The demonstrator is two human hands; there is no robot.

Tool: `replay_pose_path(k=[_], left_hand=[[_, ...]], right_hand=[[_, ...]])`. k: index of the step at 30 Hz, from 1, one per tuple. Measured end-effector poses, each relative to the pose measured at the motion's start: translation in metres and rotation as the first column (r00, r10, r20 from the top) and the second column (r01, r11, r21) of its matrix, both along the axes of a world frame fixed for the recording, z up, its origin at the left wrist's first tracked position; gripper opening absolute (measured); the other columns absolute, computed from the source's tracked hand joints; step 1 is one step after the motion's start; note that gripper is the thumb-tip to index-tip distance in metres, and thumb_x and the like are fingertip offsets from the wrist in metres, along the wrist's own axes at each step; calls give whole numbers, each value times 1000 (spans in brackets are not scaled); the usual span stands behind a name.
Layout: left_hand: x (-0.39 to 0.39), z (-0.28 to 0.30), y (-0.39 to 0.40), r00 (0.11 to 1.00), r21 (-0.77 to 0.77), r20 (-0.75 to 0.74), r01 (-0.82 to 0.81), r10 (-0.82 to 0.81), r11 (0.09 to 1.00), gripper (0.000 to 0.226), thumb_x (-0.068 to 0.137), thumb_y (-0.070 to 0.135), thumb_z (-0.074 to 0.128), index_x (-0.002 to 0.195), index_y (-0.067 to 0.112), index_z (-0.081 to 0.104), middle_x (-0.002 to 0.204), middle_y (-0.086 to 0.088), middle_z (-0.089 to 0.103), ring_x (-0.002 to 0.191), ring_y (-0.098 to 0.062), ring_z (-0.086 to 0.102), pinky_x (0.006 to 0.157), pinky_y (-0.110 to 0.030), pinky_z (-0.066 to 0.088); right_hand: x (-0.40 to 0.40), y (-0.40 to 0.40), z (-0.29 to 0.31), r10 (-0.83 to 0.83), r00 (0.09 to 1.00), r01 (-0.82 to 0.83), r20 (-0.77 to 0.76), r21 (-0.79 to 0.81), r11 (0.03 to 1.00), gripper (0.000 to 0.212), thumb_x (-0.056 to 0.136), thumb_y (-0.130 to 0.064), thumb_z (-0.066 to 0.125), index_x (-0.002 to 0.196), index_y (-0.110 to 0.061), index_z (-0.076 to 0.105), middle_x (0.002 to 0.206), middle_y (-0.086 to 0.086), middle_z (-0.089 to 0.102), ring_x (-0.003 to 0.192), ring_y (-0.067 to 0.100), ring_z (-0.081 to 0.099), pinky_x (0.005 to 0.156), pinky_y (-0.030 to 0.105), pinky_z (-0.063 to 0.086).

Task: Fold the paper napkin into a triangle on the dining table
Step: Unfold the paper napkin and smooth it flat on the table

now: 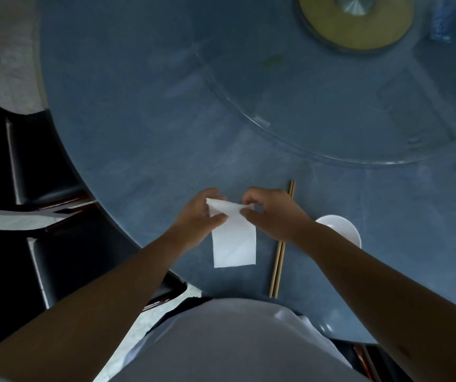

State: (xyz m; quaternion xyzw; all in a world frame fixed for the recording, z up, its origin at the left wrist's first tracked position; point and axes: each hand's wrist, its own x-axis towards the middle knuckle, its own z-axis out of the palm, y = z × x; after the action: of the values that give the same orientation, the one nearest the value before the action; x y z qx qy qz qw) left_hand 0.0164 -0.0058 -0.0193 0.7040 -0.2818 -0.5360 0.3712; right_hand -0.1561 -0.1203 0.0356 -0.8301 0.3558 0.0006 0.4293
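Observation:
A white paper napkin (233, 241) lies near the front edge of the round blue dining table (138, 139). Its near part is flat on the table; its far edge is lifted and folded over. My left hand (199, 216) pinches the far left corner between thumb and fingers. My right hand (271, 213) pinches the far right corner. Both hands hold the top edge a little above the table.
A pair of wooden chopsticks (277, 260) lies just right of the napkin. A white bowl (342, 224) sits partly behind my right forearm. A glass turntable (331, 106) covers the table's middle. Black chairs (42, 172) stand at the left.

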Motion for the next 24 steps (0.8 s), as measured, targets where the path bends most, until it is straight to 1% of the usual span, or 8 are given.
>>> replay_pose_path(k=[2,5,9,11,13,17,21,24], left_hand=[[7,7,2,999,1,-5,39,-39,999,34,77,17,76,105,31,63,100,5,75,92,-10,69,80,-25,53],[11,14,7,998,-2,47,32,-32,999,15,82,19,74,85,33,69,79,25,73,75,6,67,64,-10,49],[14,18,9,996,32,-10,-86,86,996,7,86,19,70,83,25,72,84,7,76,81,-11,70,72,-25,54],[15,16,12,984,67,-63,-160,164,985,14,88,14,65,82,23,73,85,0,76,84,-22,70,77,-36,55],[18,10,15,971,118,-43,-228,234,967,20,89,11,61,77,22,73,77,-3,73,76,-23,68,74,-41,56],[26,-2,23,968,157,140,-230,209,960,16,81,24,56,80,14,69,61,-6,58,57,-21,53,59,-37,45],[29,0,24,968,132,195,-185,158,974,22,79,23,53,86,38,67,50,12,56,49,-11,51,51,-29,41],[31,0,24,964,134,248,-136,100,982,23,81,19,51,92,33,66,51,11,54,48,-9,49,49,-26,38]], right_hand=[[7,-1,1,-81,996,80,49,27,996,9,84,-26,64,80,-28,56,63,-13,54,61,-4,52,55,11,37],[23,-6,-5,-187,981,184,43,57,981,10,83,-26,64,77,-28,56,63,-11,56,61,-3,52,54,10,37],[46,-12,-24,-267,963,264,22,94,960,15,82,-26,65,73,-28,54,63,-10,55,59,-2,50,51,9,33],[56,-11,-37,-310,951,310,-20,112,944,12,81,-27,66,75,-26,56,65,-10,56,62,2,51,57,19,37],[63,-8,-48,-344,936,351,-75,123,928,16,80,-31,68,91,-23,59,78,-10,59,75,11,55,68,24,37],[71,10,-60,-351,933,354,-79,32,935,55,76,-36,71,126,-23,52,119,-1,52,99,10,48,81,24,34],[85,23,-59,-230,973,230,-6,22,973,43,78,-35,69,118,-25,57,100,-3,57,85,10,51,70,23,35],[99,25,-53,-221,975,218,17,113,969,36,80,-35,69,114,-25,60,76,-7,61,68,1,54,59,8,34]])
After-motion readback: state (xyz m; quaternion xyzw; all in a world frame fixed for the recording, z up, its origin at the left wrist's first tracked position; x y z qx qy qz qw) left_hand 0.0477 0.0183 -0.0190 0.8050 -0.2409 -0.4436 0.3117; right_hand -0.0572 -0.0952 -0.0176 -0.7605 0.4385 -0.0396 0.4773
